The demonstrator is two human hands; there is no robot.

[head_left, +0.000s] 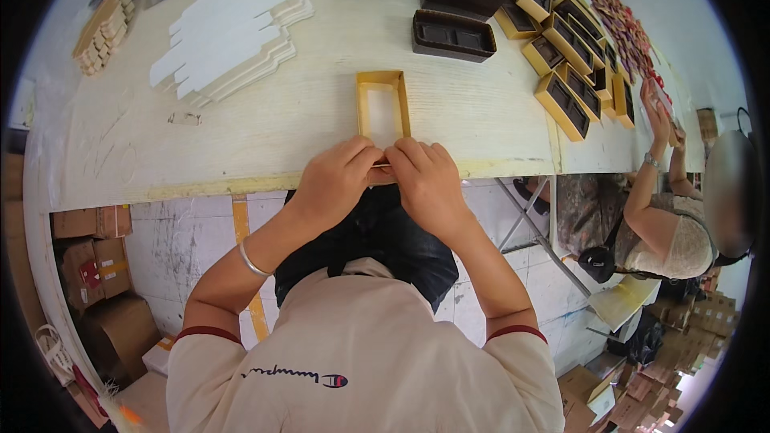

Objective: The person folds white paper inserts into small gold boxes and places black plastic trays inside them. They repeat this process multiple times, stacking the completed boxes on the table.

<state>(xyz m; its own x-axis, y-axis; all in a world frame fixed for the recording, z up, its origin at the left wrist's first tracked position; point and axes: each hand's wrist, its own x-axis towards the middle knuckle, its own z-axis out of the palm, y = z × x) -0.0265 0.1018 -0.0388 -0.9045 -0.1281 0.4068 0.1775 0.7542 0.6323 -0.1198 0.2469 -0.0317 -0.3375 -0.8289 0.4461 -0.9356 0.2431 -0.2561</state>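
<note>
A shallow open cardboard box [405, 106], gold on its walls with a pale bottom, lies at the table's front edge in front of me. My left hand [341, 176] and my right hand [425, 180] meet at its near end, fingers bent and closed on the near wall. Thumbs and fingertips press together there, and they hide most of that wall. Beyond the box, to the right, stand stacks of dark brown plastic inserts [454, 34] with recessed compartments. A pile of flat white die-cut card blanks [228, 36] lies at the left.
Several gold boxes with dark inserts [563, 106] are heaped at the right of the table [265, 144]. Folded card pieces [104, 28] sit at the far left. Another person [666, 232] works at the table's right end. Brown cartons [104, 265] stand underneath at the left.
</note>
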